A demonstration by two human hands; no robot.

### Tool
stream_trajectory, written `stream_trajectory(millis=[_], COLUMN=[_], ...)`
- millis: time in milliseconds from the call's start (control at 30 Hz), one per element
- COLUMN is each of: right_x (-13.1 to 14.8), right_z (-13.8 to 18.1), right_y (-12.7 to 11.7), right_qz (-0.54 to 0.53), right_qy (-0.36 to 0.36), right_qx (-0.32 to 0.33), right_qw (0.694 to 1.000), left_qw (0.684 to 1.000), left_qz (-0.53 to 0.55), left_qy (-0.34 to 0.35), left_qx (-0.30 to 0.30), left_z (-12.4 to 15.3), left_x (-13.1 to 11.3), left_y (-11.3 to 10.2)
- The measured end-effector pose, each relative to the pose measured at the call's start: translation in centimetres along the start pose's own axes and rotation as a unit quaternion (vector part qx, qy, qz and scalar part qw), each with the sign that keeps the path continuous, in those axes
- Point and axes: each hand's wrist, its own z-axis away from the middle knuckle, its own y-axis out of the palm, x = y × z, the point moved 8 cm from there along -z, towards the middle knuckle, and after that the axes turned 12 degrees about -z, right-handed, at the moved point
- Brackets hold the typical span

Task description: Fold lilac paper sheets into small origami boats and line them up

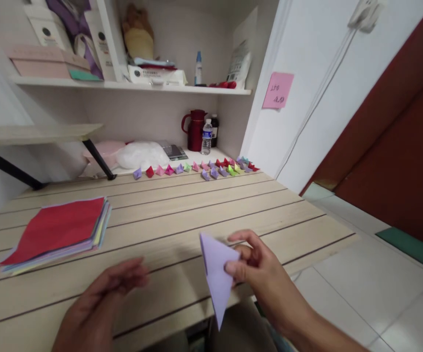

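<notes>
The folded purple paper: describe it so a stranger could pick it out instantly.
At the near edge of the dark-striped wooden tabletop, find the right hand. It holds the folded purple paper, a triangle. Unlike the stack and the small folded shapes farther back, it is in a hand.

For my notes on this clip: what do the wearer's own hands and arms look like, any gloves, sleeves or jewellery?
Both the left hand and the right hand are ungloved. The right forearm is bare, with no sleeve, watch or bracelet in view. The left hand is blurred, so small details there can't be told.
</notes>
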Motion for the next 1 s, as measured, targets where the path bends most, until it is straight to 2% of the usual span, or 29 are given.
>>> stream_trajectory(millis=[33, 100, 167, 300, 467, 567, 733, 900, 1000], right_x=[-0.5, -1.0, -1.4, -2.4, -3.7, -4.5, -4.8, -4.3, -4.1], right_z=[-1.8, -5.9, -9.8, -15.5, -17.9, -17.7, -17.1, -17.2, -17.2], right_y=[0.4, 1.1, 1.6, 2.6, 4.4, 5.0, 4.7, 4.0, 3.5], right_qz=[-0.048, -0.099, -0.098, -0.096, -0.112, -0.116, -0.098, 0.048, 0.076], right_qy=[0.049, 0.106, 0.119, 0.114, 0.107, 0.112, 0.135, 0.137, 0.131], right_qx=[0.003, 0.008, 0.015, 0.011, 0.015, 0.023, 0.042, 0.127, 0.148], right_qw=[0.998, 0.989, 0.988, 0.989, 0.988, 0.987, 0.985, 0.981, 0.977], left_qw=[0.998, 0.985, 0.970, 0.969, 0.965, 0.964, 0.969, 0.978, 0.983], left_qz=[0.051, 0.129, 0.159, 0.153, 0.139, 0.131, 0.119, 0.088, 0.090], left_qy=[-0.035, -0.087, -0.132, -0.118, -0.068, -0.051, -0.037, -0.005, 0.007], left_qx=[0.010, 0.077, 0.126, 0.156, 0.214, 0.226, 0.213, 0.188, 0.159], left_z=[-1.2, -3.8, -6.3, -10.2, -11.9, -12.7, -13.6, -13.0, -13.2], left_x=[-0.8, -2.2, -2.8, -4.0, -5.3, -4.5, -2.4, -2.5, -2.9], left_y=[0.9, 3.9, 6.9, 10.6, 14.2, 15.1, 14.9, 15.0, 14.6])
